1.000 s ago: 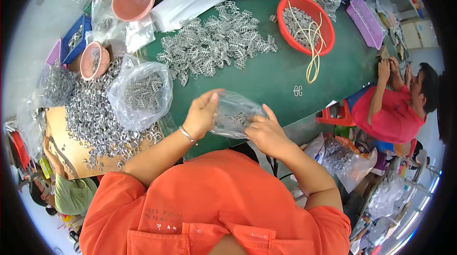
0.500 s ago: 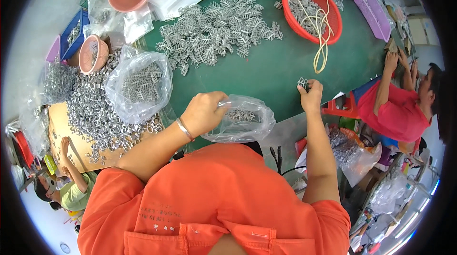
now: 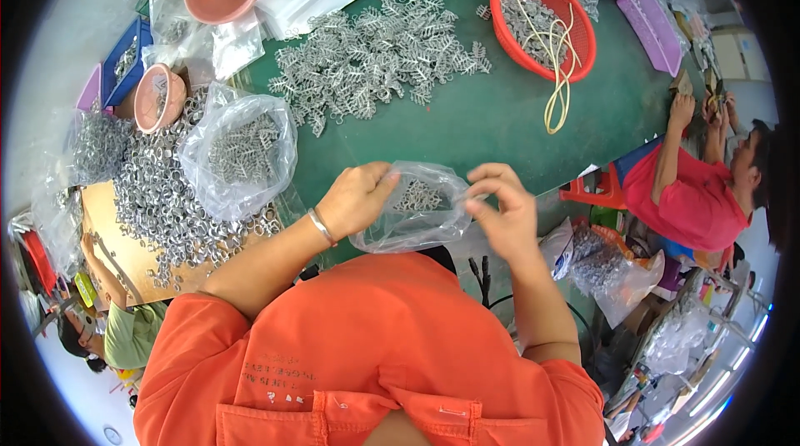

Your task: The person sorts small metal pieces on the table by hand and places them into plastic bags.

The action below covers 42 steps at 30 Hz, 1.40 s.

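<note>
My left hand [image 3: 358,199] is closed on the left rim of a clear plastic bag [image 3: 402,234] at the near edge of the green table. Inside the bag lies a small heap of grey metal pieces [image 3: 417,195]. At the bag's right rim is my right hand [image 3: 507,211], its thumb and fingers apart and curved toward the plastic. No metal piece shows in that hand. Beyond the bag spreads a large pile of grey, branching metal pieces [image 3: 375,59].
Left stands another clear bag [image 3: 279,159] of metal pieces, beside a heap of metal rings [image 3: 154,188]. A red basket [image 3: 497,17] with metal parts and a cord sits far right. Co-workers sit at the left and right, one in a red shirt [image 3: 687,188].
My right hand has come left and nearer, from over the table to the bag's rim. The metal piece it held is no longer in its fingers. My left hand stays on the bag.
</note>
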{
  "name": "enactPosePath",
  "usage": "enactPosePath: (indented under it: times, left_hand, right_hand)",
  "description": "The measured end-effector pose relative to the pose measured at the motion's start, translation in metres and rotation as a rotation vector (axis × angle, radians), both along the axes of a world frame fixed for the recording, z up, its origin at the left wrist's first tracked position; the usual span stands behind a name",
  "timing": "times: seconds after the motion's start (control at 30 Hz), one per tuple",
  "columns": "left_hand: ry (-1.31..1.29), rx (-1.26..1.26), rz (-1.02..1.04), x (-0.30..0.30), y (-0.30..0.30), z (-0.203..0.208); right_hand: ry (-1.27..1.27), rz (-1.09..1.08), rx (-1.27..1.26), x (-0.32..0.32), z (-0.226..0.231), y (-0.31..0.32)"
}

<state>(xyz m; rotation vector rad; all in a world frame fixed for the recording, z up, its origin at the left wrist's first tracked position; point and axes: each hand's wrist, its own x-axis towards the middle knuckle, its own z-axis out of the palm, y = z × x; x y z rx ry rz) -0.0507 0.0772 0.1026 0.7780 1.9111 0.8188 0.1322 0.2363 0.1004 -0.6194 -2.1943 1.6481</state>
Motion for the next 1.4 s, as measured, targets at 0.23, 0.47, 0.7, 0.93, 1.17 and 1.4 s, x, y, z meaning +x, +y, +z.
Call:
enactPosePath:
  times: [0.23,0.47,0.7,0.93,1.17,1.4]
  left_hand:
    - [-0.113,0.244,-0.046,0.015,0.018,0.004]
    - [-0.198,0.293,-0.245,0.039,0.068,0.002]
    - [0.338,0.464,-0.079,0.028,0.059,-0.04]
    - [1.044,0.062,0.184,-0.077,0.05,-0.066]
    - [0.948,0.111,0.092,-0.08,0.035,-0.094]
    - [0.85,0.251,0.013,-0.031,0.014,-0.086]
  right_hand:
    - [-0.246,-0.085,0.327,0.0,0.012,-0.003]
    - [-0.283,-0.31,0.736,0.014,0.048,0.043]
    - [-0.371,-0.502,0.58,0.06,-0.006,0.086]
    - [0.039,-0.662,0.352,0.043,0.011,0.081]
    - [-0.223,-0.504,0.49,0.027,0.026,0.066]
    - [-0.667,-0.323,0.824,0.018,0.01,0.075]
